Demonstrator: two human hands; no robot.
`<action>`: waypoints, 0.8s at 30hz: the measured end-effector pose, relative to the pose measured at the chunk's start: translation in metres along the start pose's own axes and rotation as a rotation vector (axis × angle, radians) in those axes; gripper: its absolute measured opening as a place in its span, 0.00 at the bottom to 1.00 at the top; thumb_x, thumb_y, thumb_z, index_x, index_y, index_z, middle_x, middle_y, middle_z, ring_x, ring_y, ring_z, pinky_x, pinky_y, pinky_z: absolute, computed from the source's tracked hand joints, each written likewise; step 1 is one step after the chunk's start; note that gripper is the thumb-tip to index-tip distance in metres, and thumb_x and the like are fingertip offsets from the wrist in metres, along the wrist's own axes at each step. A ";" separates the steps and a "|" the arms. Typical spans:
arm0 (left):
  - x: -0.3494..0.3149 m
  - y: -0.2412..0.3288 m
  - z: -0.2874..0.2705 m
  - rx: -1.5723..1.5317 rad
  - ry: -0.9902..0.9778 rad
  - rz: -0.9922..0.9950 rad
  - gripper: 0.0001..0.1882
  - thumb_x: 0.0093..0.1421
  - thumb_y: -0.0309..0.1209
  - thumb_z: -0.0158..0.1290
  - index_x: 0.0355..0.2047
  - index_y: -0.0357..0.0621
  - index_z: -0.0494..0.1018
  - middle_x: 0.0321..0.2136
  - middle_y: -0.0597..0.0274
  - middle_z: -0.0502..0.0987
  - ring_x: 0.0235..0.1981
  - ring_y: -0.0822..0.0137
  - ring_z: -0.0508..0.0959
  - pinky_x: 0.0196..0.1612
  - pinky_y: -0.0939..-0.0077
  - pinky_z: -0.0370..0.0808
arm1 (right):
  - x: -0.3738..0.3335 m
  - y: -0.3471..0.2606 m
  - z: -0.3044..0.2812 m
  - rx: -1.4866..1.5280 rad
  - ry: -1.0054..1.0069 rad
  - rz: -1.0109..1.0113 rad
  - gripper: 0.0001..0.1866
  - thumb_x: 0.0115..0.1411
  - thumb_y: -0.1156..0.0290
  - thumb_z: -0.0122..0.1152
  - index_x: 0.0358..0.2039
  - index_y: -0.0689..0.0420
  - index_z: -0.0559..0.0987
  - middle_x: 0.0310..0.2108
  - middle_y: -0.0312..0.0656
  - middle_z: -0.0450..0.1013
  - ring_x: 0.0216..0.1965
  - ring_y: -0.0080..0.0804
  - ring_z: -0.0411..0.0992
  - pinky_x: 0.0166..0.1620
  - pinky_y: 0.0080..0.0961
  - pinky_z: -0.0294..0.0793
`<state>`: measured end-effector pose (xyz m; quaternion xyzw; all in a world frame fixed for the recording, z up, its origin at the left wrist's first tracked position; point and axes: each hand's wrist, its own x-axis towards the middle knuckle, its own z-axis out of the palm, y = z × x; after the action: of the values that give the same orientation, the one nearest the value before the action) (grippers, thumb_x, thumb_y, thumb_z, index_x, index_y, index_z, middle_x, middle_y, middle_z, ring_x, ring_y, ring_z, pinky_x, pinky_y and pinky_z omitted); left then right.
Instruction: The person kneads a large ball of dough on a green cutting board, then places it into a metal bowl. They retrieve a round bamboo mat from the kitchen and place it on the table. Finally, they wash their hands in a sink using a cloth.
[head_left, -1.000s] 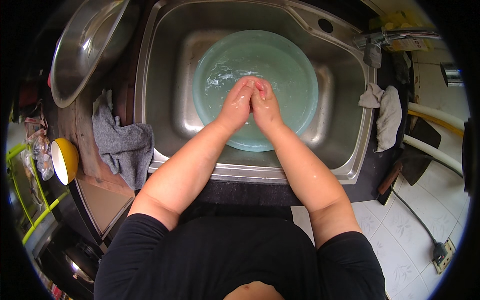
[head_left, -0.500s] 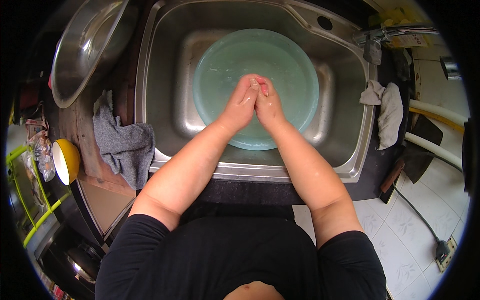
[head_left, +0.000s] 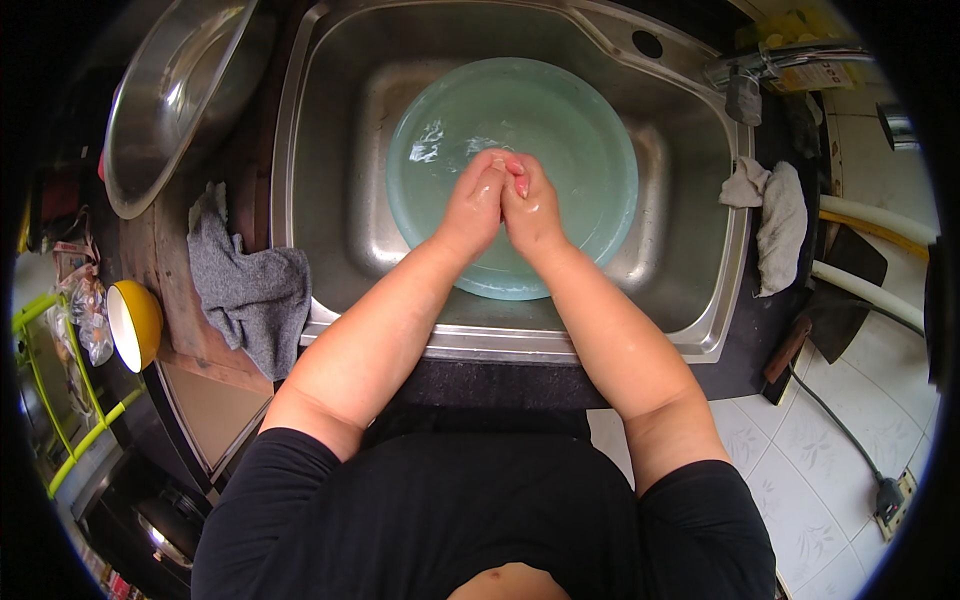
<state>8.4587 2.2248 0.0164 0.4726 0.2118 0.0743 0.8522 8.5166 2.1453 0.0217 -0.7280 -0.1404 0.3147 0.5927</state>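
Note:
Over a round pale-green basin (head_left: pixel 620 200) of water, my left hand (head_left: pixel 477 208) and my right hand (head_left: pixel 532 208) press together with curled fingers. Both are wet and shiny. Between the fingertips some pinkish-red shows, and I cannot tell whether it is skin or a small thing held there. The palms are hidden. The basin stands in a stainless steel sink (head_left: pixel 332 215), and light glints on its water to the left of my hands.
Left of the sink lie a grey cloth (head_left: pixel 245 290), a yellow bowl (head_left: pixel 143 325) and a tilted metal basin (head_left: pixel 165 110). A tap (head_left: pixel 785 65) reaches in at the upper right. Pale rags (head_left: pixel 780 230) lie along the right edge, near a cleaver (head_left: pixel 850 290).
My hands stay joined over the basin but have shifted slightly, the left thumb's position differing a little. Brighter ripples now show on the water to their left.

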 end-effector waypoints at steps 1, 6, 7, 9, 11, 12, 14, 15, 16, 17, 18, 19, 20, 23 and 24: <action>0.001 0.000 -0.004 -0.012 -0.024 0.002 0.10 0.61 0.33 0.34 0.38 0.46 0.64 0.30 0.70 0.68 0.30 0.76 0.67 0.30 0.84 0.65 | -0.001 -0.003 0.000 -0.073 -0.008 -0.014 0.12 0.58 0.68 0.48 0.40 0.61 0.68 0.31 0.43 0.71 0.32 0.27 0.68 0.35 0.23 0.70; -0.002 0.000 0.010 0.134 0.079 0.073 0.12 0.61 0.33 0.35 0.41 0.43 0.63 0.31 0.68 0.69 0.32 0.74 0.68 0.33 0.82 0.66 | 0.006 0.009 0.001 0.071 0.042 -0.024 0.14 0.58 0.64 0.49 0.38 0.61 0.69 0.29 0.42 0.70 0.31 0.27 0.69 0.33 0.22 0.70; -0.002 0.001 0.011 0.102 0.066 0.049 0.12 0.61 0.33 0.35 0.41 0.42 0.63 0.31 0.67 0.69 0.32 0.74 0.68 0.34 0.82 0.66 | 0.007 0.008 0.000 0.108 0.055 0.007 0.14 0.58 0.63 0.50 0.38 0.61 0.69 0.29 0.41 0.70 0.30 0.27 0.68 0.32 0.22 0.70; -0.002 0.008 0.012 0.002 0.042 -0.023 0.14 0.62 0.34 0.36 0.43 0.42 0.63 0.32 0.66 0.69 0.34 0.73 0.68 0.35 0.81 0.66 | 0.007 0.005 -0.001 0.302 -0.001 0.097 0.16 0.58 0.60 0.49 0.38 0.60 0.69 0.30 0.39 0.70 0.30 0.25 0.68 0.31 0.21 0.69; -0.003 0.020 0.016 -0.135 0.018 -0.122 0.15 0.62 0.35 0.37 0.46 0.41 0.63 0.34 0.66 0.69 0.37 0.73 0.69 0.38 0.80 0.67 | 0.007 0.001 -0.005 0.431 -0.073 0.175 0.17 0.59 0.57 0.49 0.39 0.59 0.69 0.30 0.37 0.69 0.30 0.24 0.67 0.31 0.20 0.69; -0.003 0.022 0.018 -0.137 0.000 -0.116 0.16 0.62 0.36 0.37 0.46 0.42 0.63 0.34 0.66 0.70 0.37 0.73 0.69 0.39 0.80 0.66 | 0.007 0.000 -0.009 0.464 -0.117 0.209 0.18 0.59 0.56 0.49 0.39 0.59 0.69 0.30 0.36 0.69 0.31 0.24 0.67 0.32 0.20 0.69; -0.004 0.025 0.019 -0.141 -0.028 -0.103 0.17 0.62 0.36 0.38 0.48 0.42 0.62 0.35 0.66 0.70 0.39 0.73 0.69 0.41 0.79 0.66 | 0.007 -0.001 -0.009 0.487 -0.153 0.238 0.19 0.59 0.55 0.48 0.40 0.58 0.68 0.31 0.35 0.68 0.31 0.23 0.67 0.32 0.20 0.68; -0.004 0.025 0.019 -0.136 -0.013 -0.114 0.17 0.62 0.36 0.38 0.48 0.42 0.63 0.35 0.66 0.70 0.39 0.73 0.69 0.41 0.80 0.65 | 0.008 0.001 -0.008 0.478 -0.141 0.233 0.19 0.59 0.54 0.47 0.41 0.58 0.68 0.31 0.36 0.68 0.32 0.23 0.66 0.32 0.20 0.68; -0.004 0.024 0.018 -0.131 -0.001 -0.123 0.17 0.62 0.36 0.38 0.48 0.42 0.63 0.35 0.67 0.70 0.38 0.73 0.68 0.41 0.80 0.65 | 0.009 0.003 -0.007 0.467 -0.127 0.226 0.20 0.60 0.54 0.47 0.41 0.58 0.68 0.32 0.36 0.68 0.32 0.23 0.66 0.32 0.20 0.68; -0.004 0.023 0.017 -0.126 0.012 -0.133 0.16 0.62 0.37 0.39 0.48 0.43 0.63 0.34 0.67 0.70 0.38 0.73 0.68 0.41 0.80 0.65 | 0.008 0.003 -0.006 0.463 -0.123 0.210 0.19 0.60 0.54 0.46 0.41 0.57 0.68 0.32 0.36 0.68 0.32 0.23 0.66 0.33 0.20 0.68; -0.004 0.021 0.016 -0.120 0.009 -0.123 0.16 0.62 0.37 0.38 0.48 0.43 0.64 0.34 0.67 0.70 0.38 0.73 0.69 0.40 0.80 0.66 | 0.008 0.002 -0.005 0.459 -0.119 0.195 0.19 0.60 0.54 0.46 0.41 0.57 0.68 0.32 0.36 0.67 0.33 0.23 0.66 0.33 0.20 0.68; -0.003 0.020 0.014 -0.113 0.006 -0.113 0.16 0.62 0.37 0.38 0.47 0.44 0.64 0.35 0.68 0.70 0.38 0.73 0.69 0.40 0.80 0.66 | 0.007 0.001 -0.004 0.455 -0.114 0.180 0.19 0.60 0.54 0.46 0.41 0.57 0.68 0.32 0.36 0.67 0.33 0.23 0.66 0.33 0.20 0.68; -0.003 0.019 0.013 -0.106 0.003 -0.104 0.16 0.62 0.37 0.38 0.47 0.44 0.64 0.35 0.68 0.71 0.37 0.74 0.70 0.39 0.80 0.67 | 0.007 0.000 -0.005 0.457 -0.122 0.183 0.19 0.60 0.54 0.46 0.42 0.57 0.67 0.32 0.36 0.67 0.33 0.23 0.65 0.34 0.20 0.68; -0.004 0.021 0.015 -0.122 -0.015 -0.101 0.16 0.62 0.36 0.39 0.46 0.43 0.65 0.34 0.68 0.69 0.38 0.74 0.68 0.40 0.81 0.65 | 0.008 0.000 -0.006 0.459 -0.136 0.186 0.19 0.60 0.54 0.45 0.42 0.57 0.67 0.34 0.37 0.67 0.35 0.23 0.65 0.35 0.21 0.68; -0.004 0.021 0.016 -0.119 -0.014 -0.097 0.15 0.62 0.36 0.39 0.46 0.43 0.65 0.34 0.68 0.69 0.38 0.74 0.68 0.40 0.81 0.65 | 0.008 0.001 -0.006 0.456 -0.134 0.182 0.19 0.60 0.55 0.45 0.42 0.57 0.67 0.34 0.37 0.67 0.35 0.24 0.65 0.35 0.21 0.68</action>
<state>8.4636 2.2229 0.0429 0.4109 0.2239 0.0419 0.8828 8.5263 2.1451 0.0192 -0.5626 -0.0387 0.4379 0.7002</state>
